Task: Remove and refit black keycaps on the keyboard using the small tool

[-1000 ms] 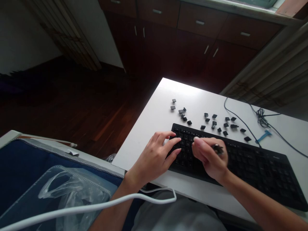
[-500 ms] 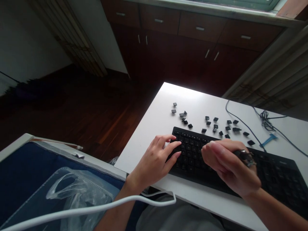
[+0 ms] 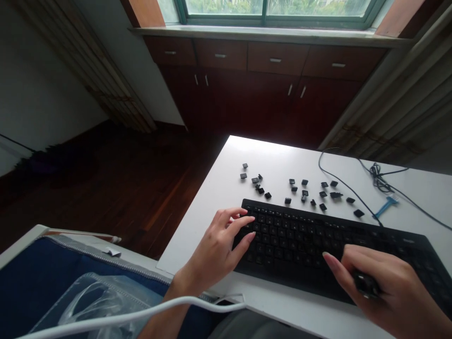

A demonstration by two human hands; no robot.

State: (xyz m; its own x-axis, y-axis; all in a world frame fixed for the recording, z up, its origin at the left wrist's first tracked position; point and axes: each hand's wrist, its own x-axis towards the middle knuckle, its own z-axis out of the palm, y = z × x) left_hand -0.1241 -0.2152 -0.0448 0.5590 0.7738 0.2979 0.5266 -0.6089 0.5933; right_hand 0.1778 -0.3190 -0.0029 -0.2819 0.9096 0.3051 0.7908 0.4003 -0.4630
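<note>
Left hand: my left hand [image 3: 216, 249], bottom centre of the frame, has its fingers spread, tips at the left end of the keyboard [image 3: 293, 240].
Right hand: my right hand [image 3: 388, 282], lower right, is curled round a dark object [image 3: 367, 285], thumb pointing left over the keys; I cannot tell what the object is.
Keyboard: black, slanting from the centre to the right edge, on the white table [image 3: 197, 228].
Keycaps: loose black keycaps [image 3: 254, 180] lie scattered above it, from the centre rightward.
Right side: a blue tool [image 3: 386, 205] near a bundled black cable [image 3: 379, 181].
Lower left: a clear plastic bag [image 3: 106, 294] on blue fabric [image 3: 28, 282].
</note>
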